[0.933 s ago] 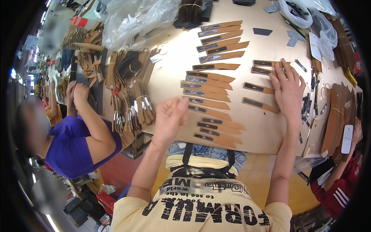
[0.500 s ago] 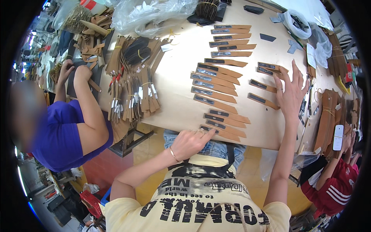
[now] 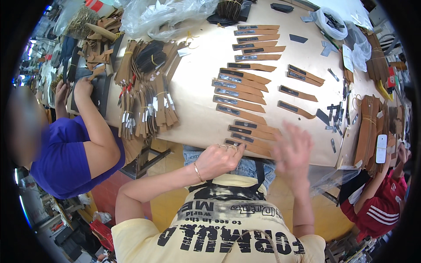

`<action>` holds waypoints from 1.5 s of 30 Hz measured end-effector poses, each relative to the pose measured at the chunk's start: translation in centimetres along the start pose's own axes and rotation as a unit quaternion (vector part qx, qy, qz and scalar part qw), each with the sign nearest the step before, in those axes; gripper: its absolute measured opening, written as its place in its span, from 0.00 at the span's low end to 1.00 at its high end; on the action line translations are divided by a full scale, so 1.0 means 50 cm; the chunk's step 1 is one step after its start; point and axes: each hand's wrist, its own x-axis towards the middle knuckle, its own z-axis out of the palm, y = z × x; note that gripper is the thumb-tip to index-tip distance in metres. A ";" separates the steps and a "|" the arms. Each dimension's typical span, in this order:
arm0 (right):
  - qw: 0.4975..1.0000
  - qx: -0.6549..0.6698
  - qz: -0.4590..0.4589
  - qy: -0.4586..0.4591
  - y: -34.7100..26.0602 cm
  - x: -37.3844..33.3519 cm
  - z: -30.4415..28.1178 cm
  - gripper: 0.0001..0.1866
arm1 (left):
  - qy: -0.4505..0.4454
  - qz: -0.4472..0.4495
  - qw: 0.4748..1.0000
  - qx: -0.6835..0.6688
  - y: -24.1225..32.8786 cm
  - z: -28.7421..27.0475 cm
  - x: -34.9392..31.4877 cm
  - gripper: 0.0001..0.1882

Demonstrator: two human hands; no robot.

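Note:
My left hand (image 3: 219, 158), wearing rings and a bracelet, is at the table's near edge. Its curled fingers press on the nearest brown strip (image 3: 258, 151), which has a black patch at its left end. My right hand (image 3: 294, 151) is smeared by motion beside that strip's right end; its grip is unclear. Similar brown strips with dark patches (image 3: 240, 106) lie in a long column running away from me. To the right, several more strips (image 3: 297, 94) lie apart, one with a curled tip (image 3: 302, 110).
Bundled brown straps (image 3: 149, 101) are heaped left. Small black pieces (image 3: 335, 116) lie scattered right, near a plastic bag of dark pieces (image 3: 331, 24) and stacked brown straps (image 3: 368, 127). A person in purple (image 3: 79, 149) works at left, another in red (image 3: 381, 208) at right.
My right hand has left the right-hand strips and come down and left toward the nearest strip. My left hand stays at that strip. The whole view has shifted slightly.

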 end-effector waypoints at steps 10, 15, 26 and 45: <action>0.997 0.016 0.019 -0.068 -0.090 -0.095 0.088 0.28 | 0.040 -0.012 0.999 -0.017 -0.001 0.032 -0.010 0.23; 0.998 0.027 0.012 -0.061 -0.084 -0.103 0.097 0.29 | 0.052 -0.048 0.997 -0.042 0.009 0.023 -0.017 0.23; 0.997 0.023 0.017 -0.067 -0.085 -0.109 0.104 0.31 | 0.022 -0.028 0.999 0.007 0.019 0.031 -0.007 0.19; 0.998 0.030 0.021 -0.053 -0.081 -0.122 0.128 0.32 | 0.099 -0.340 0.869 -0.345 0.048 -0.019 0.003 0.09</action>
